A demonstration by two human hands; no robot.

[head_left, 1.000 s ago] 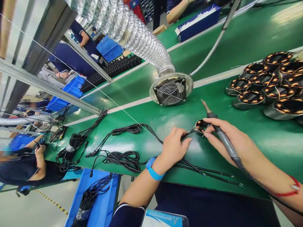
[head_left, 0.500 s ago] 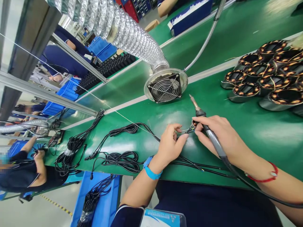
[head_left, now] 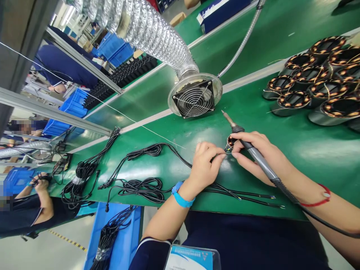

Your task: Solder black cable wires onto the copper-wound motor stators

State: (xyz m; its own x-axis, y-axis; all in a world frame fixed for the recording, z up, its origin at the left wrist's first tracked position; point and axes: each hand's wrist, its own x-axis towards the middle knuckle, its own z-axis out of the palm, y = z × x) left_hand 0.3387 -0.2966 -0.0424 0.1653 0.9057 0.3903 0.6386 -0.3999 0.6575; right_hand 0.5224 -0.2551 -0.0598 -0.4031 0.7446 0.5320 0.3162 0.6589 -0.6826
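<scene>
My right hand (head_left: 257,157) is closed around a soldering iron (head_left: 255,153), whose bare tip points up and away over the bench. Between its fingertips and my left hand sits a small copper-wound stator (head_left: 230,143), partly hidden. My left hand (head_left: 206,163), with a blue band at the wrist, pinches the stripped end of a black cable (head_left: 176,150) beside the stator. Thin wires (head_left: 228,151) show between the two hands. Several more black cable ends (head_left: 253,195) lie under my left wrist on the green bench (head_left: 174,172).
A fume extractor fan (head_left: 194,99) on a silver duct (head_left: 152,37) stands at the back. Several wound stators (head_left: 295,103) are grouped at right. Coiled black cables (head_left: 142,189) lie at left; a blue bin (head_left: 132,228) sits below. A co-worker (head_left: 33,210) handles cables at far left.
My left fingertips have moved in to the stator and now pinch the cable end there. The iron stays in my right hand, its tip slightly shifted. The view has shifted a little.
</scene>
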